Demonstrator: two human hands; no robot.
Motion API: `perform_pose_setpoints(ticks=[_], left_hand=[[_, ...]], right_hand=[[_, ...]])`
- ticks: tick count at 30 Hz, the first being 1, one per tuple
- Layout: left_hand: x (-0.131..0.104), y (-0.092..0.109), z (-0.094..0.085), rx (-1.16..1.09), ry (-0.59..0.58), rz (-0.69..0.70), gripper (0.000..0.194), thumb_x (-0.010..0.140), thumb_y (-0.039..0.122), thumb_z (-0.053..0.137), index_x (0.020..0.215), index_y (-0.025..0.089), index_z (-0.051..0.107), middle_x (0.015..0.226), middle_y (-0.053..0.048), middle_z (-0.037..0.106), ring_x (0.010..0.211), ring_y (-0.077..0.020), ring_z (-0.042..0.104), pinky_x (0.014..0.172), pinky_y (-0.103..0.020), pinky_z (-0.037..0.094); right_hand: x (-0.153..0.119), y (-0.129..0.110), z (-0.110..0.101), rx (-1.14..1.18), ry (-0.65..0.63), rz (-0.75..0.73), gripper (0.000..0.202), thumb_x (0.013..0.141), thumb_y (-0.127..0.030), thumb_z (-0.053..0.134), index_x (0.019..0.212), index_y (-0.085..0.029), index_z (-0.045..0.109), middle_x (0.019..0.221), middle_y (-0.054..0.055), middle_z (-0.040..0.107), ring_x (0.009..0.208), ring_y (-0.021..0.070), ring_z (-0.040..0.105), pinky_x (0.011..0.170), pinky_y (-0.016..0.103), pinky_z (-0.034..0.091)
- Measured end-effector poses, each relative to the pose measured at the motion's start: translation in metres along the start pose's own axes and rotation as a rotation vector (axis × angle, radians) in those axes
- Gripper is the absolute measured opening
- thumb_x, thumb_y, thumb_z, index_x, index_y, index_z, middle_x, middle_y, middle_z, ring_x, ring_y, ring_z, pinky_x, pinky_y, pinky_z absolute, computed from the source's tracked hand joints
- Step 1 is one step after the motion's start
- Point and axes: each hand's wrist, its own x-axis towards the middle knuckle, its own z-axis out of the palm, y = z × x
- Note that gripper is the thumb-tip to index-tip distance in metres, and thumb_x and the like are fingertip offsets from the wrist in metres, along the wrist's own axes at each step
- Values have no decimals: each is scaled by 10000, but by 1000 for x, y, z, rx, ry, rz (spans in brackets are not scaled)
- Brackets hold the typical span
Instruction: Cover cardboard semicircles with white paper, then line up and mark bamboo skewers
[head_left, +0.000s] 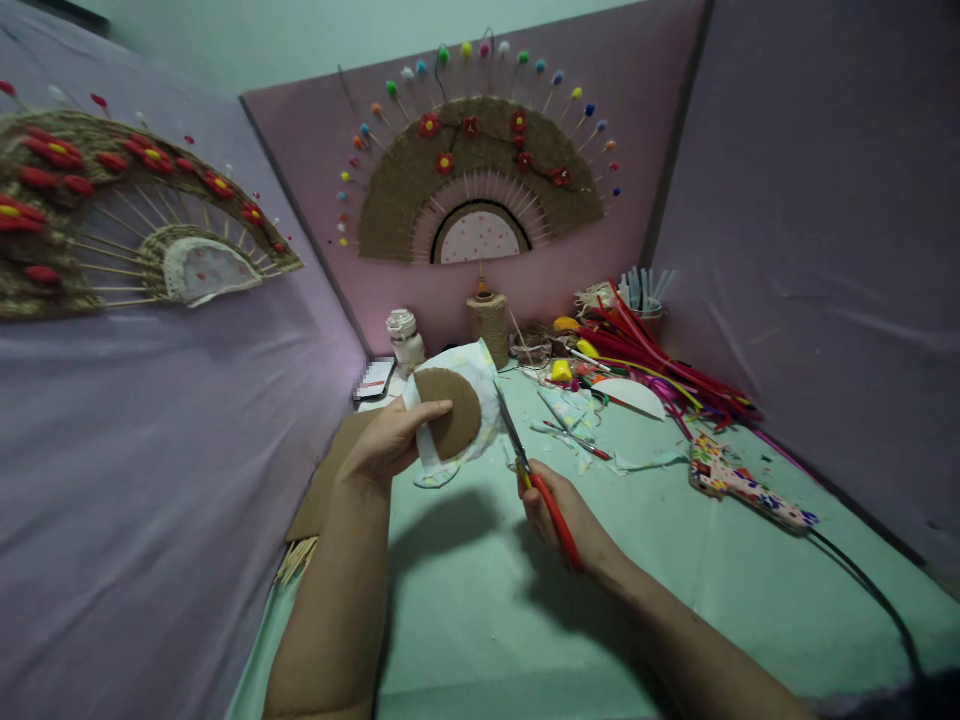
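My left hand point(391, 437) pinches a brown cardboard semicircle point(459, 420) against a pale patterned cloth point(469, 362), thumb on top of the cardboard. The cloth spreads out past the cardboard's edge, and a flap of it hangs below. In my right hand point(559, 515) are scissors point(553, 515) with red handles, fingers wrapped round them. Their blades point up and away, with the tips at the right edge of the cloth. Both hands are raised above the green tabletop point(465, 630).
Behind stand a twine spool point(487, 325) and a white bottle point(405, 340). Red strips point(660, 365), cloth scraps point(574, 410) and a white semicircle point(632, 396) lie at right, near a patterned glue gun point(750, 490) with a cable. Brown cardboard point(330, 480) lies left. Decorated fans point(480, 150) hang behind.
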Motion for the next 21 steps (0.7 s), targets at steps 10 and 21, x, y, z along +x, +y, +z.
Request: perform_pose_setpoints(ticks=[10, 21], left_hand=[[-5, 2, 3, 63, -90, -49, 313, 645, 243, 776, 932, 139, 708, 914, -76, 729, 853, -214, 660, 776, -297, 514], [-3, 3, -4, 37, -41, -75, 349, 638, 258, 788, 959, 143, 711, 923, -88, 736, 871, -222, 665, 792, -305, 512]], right_hand=[[-3, 2, 1, 24, -21, -51, 597, 767, -821, 360, 732, -225, 375, 581, -55, 348, 516, 103, 313, 452, 240, 256], [4, 13, 1, -77, 66, -30, 588, 739, -800, 435, 659, -228, 324, 602, -60, 280, 548, 100, 249, 480, 244, 224]])
